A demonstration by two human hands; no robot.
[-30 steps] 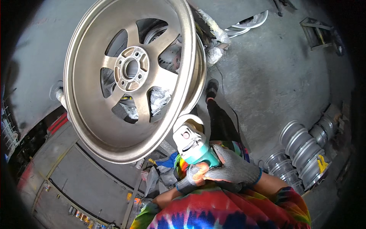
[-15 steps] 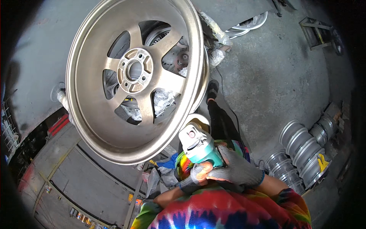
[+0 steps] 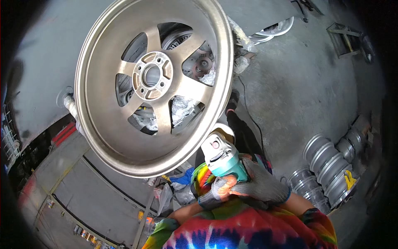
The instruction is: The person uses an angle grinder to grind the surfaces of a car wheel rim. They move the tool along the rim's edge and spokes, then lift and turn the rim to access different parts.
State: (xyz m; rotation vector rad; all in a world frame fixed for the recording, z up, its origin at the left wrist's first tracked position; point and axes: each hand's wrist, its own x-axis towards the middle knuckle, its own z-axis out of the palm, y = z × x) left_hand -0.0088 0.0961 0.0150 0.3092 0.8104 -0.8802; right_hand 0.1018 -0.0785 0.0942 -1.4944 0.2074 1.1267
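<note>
A large bronze-silver wheel rim [image 3: 105, 124] stands tilted in front of me, its inner barrel and spokes facing me. An angle grinder [image 3: 222, 159], teal and grey, is held low by the rim's right edge. Its round tan disc [image 3: 225, 132] is up against or very near the outer lip; whether they touch I cannot tell. My left hand [image 3: 222, 190], in a grey glove with orange fingertips, is closed around the near end of the grinder's body. My right hand [image 3: 265, 184], gloved the same way, wraps the body from the right. The grinder's rear end is hidden by both hands.
Stacked silver wheel rims [image 3: 327, 162] stand at the right, with a yellow cloth [image 3: 349, 179] on one. A dark cable [image 3: 248, 110] trails along the concrete floor. Behind the rim lies crumpled foil-like material [image 3: 182, 108]. Plastic bags [image 3: 166, 199] lie at lower left.
The wheel rim, the grinder and both hands appear shifted slightly right in view. Both hands keep their hold on the grinder.
</note>
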